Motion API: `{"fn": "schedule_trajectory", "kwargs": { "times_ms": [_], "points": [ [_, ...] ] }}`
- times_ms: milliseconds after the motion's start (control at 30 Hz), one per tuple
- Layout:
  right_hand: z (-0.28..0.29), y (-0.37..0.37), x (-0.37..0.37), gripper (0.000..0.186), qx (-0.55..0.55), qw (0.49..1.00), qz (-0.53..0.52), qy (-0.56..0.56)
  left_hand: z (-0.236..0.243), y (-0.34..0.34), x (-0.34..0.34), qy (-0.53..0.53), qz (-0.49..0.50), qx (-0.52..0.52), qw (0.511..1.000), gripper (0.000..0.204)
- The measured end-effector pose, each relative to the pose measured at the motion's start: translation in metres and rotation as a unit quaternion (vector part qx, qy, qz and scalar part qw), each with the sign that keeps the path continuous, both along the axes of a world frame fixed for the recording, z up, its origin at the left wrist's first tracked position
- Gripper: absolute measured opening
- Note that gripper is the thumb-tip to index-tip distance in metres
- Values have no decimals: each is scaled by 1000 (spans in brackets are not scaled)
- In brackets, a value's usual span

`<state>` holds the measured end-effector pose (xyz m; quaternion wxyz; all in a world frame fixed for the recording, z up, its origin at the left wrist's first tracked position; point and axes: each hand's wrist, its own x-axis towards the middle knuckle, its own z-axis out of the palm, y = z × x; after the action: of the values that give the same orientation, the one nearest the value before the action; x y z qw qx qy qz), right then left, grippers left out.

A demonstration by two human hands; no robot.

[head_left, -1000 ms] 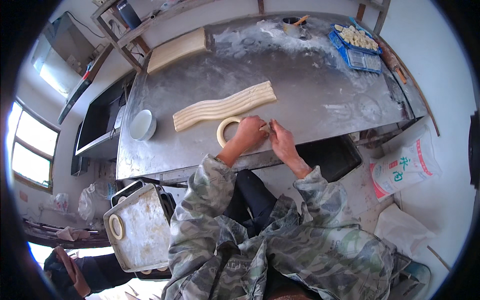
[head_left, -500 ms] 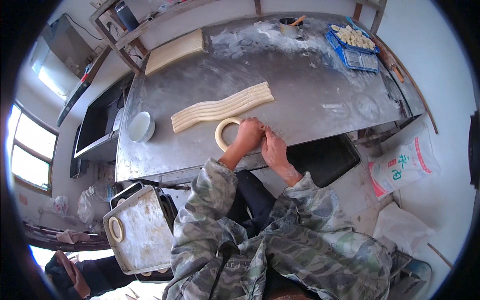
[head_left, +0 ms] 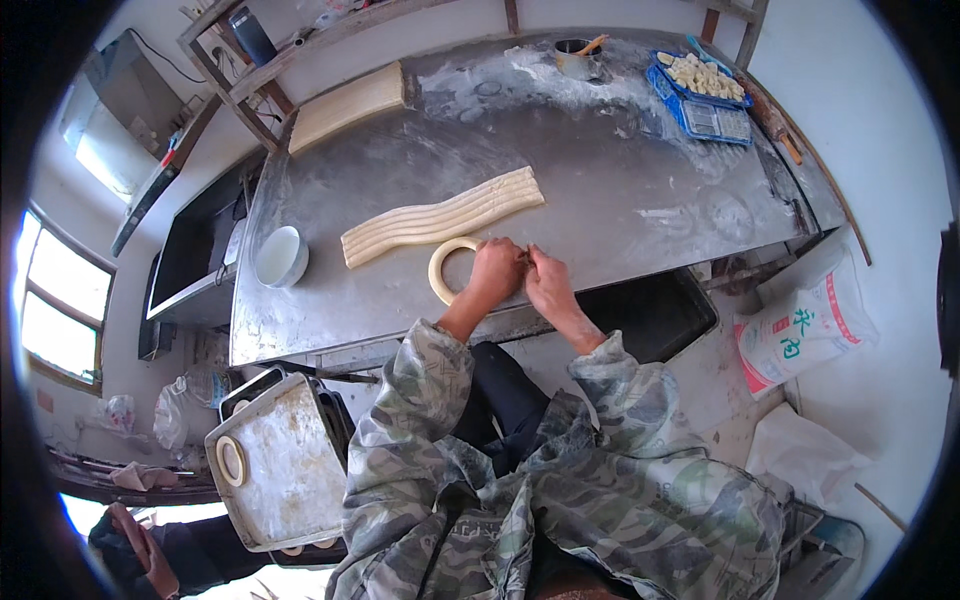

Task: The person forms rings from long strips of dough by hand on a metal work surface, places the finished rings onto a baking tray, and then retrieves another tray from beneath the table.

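Near the table's front edge, my left hand is closed around the right side of a pale dough ring. The ring's left curve shows on the metal; the rest is hidden under that hand. My right hand is closed beside it, its fingertips meeting those of the left. What it pinches is hidden. Just beyond the hands lies a strip of dough scored into long parallel ropes. Another dough ring rests on a worn baking tray at my lower left.
A larger dough slab and a white bowl lie on the floury metal table. At the far right are a blue scale with dough pieces and a rolling pin. Dark trays sit below the edge; a white sack stands right.
Both hands stay by the dough ring, and my right hand has shifted slightly. The whole view has moved a little; the dough strip and other things look unchanged.
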<state>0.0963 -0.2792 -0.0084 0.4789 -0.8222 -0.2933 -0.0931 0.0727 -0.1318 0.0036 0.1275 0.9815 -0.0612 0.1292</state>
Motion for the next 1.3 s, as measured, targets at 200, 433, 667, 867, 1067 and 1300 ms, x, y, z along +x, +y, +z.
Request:
{"fn": "schedule_trajectory", "kwargs": {
  "times_ms": [200, 433, 667, 867, 1067, 1300],
  "points": [
    [9, -35, 21, 28, 101, 994, -32, 31, 5, -14, -5, -49, 2, -14, 999, 12],
    [4, -39, 12, 37, 25, 998, -13, 49, -8, -18, 1, -62, 15, 33, 997, 10],
    [0, -28, 7, 36, 30, 999, 8, 43, -10, -9, -3, -104, 11, 33, 994, 11],
    [-7, -3, -13, 43, -30, 999, 6, -15, -12, -8, -1, -65, 21, 2, 998, 11],
    [0, -16, -17, 39, -28, 999, -43, 0, -12, -5, -5, -94, 12, 32, 995, 16],
    [2, -2, -32, 34, -77, 996, -32, -8, -11, -5, -5, -88, 25, 16, 996, 15]
  ]
}}
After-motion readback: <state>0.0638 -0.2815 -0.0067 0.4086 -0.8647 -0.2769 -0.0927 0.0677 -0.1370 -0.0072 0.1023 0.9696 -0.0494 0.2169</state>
